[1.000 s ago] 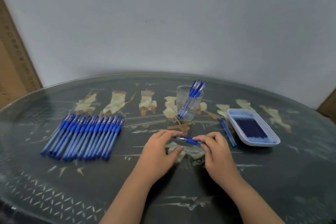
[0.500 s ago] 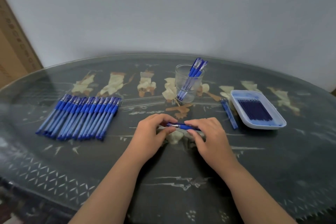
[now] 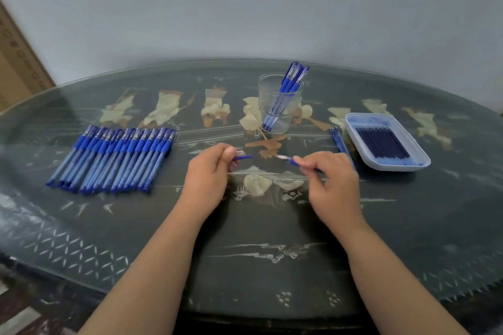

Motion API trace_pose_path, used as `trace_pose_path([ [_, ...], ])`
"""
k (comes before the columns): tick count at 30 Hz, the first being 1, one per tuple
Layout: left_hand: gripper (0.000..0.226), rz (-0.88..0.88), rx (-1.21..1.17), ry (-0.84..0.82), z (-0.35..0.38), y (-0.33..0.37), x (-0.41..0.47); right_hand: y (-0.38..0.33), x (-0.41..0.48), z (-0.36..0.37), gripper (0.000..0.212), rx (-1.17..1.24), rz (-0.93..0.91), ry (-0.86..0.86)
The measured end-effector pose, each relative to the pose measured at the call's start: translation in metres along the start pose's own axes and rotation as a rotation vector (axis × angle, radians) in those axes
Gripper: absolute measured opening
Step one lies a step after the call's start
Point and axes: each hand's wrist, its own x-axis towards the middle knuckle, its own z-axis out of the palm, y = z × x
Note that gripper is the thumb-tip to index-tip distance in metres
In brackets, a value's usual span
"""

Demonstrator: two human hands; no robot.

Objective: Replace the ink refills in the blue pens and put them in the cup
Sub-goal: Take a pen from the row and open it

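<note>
Pen in two parts, one in each grip, above the dark surface (image 3: 245,228).
Left grip (image 3: 209,171) pinches a small blue piece (image 3: 243,157); right grip (image 3: 329,179) pinches the pen body (image 3: 289,160), tip pointing left, with a gap between the parts. Behind them, the clear cup (image 3: 280,114) holds capped pens (image 3: 290,84). A row of blue pens (image 3: 114,160) lies to the left, a tray (image 3: 392,167) of refills (image 3: 381,141) to the right.

Nothing legible from here. The cardboard box (image 3: 19,68) at the left edge of the frame bears dark printed marks, too blurred to read.
</note>
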Motion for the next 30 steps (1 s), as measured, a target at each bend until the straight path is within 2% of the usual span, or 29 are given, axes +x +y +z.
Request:
trace_pose_path([
  [1,0.023,-0.008,0.000,0.015,-0.002,0.001,0.000,0.001,0.001,-0.001,0.016,0.016,0.027,0.017],
  [5,0.010,0.011,0.024,-0.037,0.002,0.003,-0.001,-0.004,-0.001,0.006,0.017,-0.036,-0.033,-0.097],
  [8,0.002,0.082,0.081,-0.032,0.006,-0.002,0.000,-0.001,0.000,0.005,0.022,-0.037,0.000,-0.090],
  [14,0.017,0.140,0.238,-0.049,0.011,-0.012,0.000,-0.005,0.001,0.004,0.030,-0.062,0.028,-0.145],
  [19,0.035,0.247,0.141,-0.082,0.007,-0.005,-0.001,-0.007,0.001,0.006,0.028,-0.068,-0.007,-0.190],
  [23,0.019,0.195,0.022,-0.058,0.006,0.001,-0.002,-0.012,0.000,0.006,0.027,-0.067,-0.047,-0.223],
  [30,0.007,0.157,0.016,-0.031,0.004,0.002,-0.001,-0.018,0.002,0.011,0.029,-0.056,-0.063,-0.202],
])
